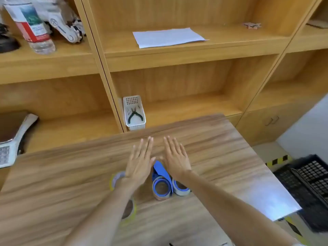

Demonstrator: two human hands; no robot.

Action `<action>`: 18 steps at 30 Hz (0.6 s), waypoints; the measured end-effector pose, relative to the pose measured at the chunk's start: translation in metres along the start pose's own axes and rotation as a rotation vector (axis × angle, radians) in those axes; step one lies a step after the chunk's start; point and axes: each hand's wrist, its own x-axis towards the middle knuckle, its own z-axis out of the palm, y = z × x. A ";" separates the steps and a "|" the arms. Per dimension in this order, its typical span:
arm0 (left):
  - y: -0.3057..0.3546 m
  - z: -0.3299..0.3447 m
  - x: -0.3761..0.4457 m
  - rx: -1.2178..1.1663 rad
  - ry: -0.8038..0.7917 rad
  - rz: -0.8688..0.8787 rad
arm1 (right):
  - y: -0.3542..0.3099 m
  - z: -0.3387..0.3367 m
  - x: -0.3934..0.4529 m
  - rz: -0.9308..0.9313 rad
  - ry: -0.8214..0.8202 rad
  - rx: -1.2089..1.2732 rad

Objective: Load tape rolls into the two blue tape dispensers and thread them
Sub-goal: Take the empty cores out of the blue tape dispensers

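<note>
Room: a wall of wooden shelving (177,55) fills the background, with a dark crate (308,185) on the floor to the right over hazard-striped tape. On the shelves sit a sheet of paper (168,37), a water bottle (33,27), a scale (10,139) at far left and a white basket (134,112) holding pliers (134,115).

Surface: a wood-grain table (213,157) carries all the task items, grouped near its middle, close to the person.

Task status, judged from this view: not started, or barely. Both hands hover flat over the table, fingers straight and together, holding nothing — left hand (140,160) and right hand (174,157) side by side, thumbs nearly meeting.

A blue dispenser (161,171) lies just below the gap between the thumbs, partly hidden by them; a tape roll (161,189) appears to sit in or against it, though whether it is seated cannot be told. A second blue-rimmed roll (180,188) lies just to its right under the right wrist — possibly the second dispenser, unclear. Two yellow-edged rolls lie loose beneath the left forearm: roll A (116,179) and roll B (130,208).

Remaining: loading confirmed on neither unit, and no threaded tape visible
</note>
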 end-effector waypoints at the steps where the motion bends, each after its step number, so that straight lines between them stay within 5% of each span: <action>1: 0.002 0.011 -0.007 -0.035 -0.039 -0.019 | -0.001 0.010 -0.011 0.033 -0.070 0.017; 8: 0.020 0.068 -0.067 -0.212 -0.285 -0.018 | 0.013 0.066 -0.068 0.046 -0.308 0.063; 18: 0.033 0.071 -0.070 -0.214 -0.385 -0.104 | 0.015 0.083 -0.078 0.057 -0.310 0.079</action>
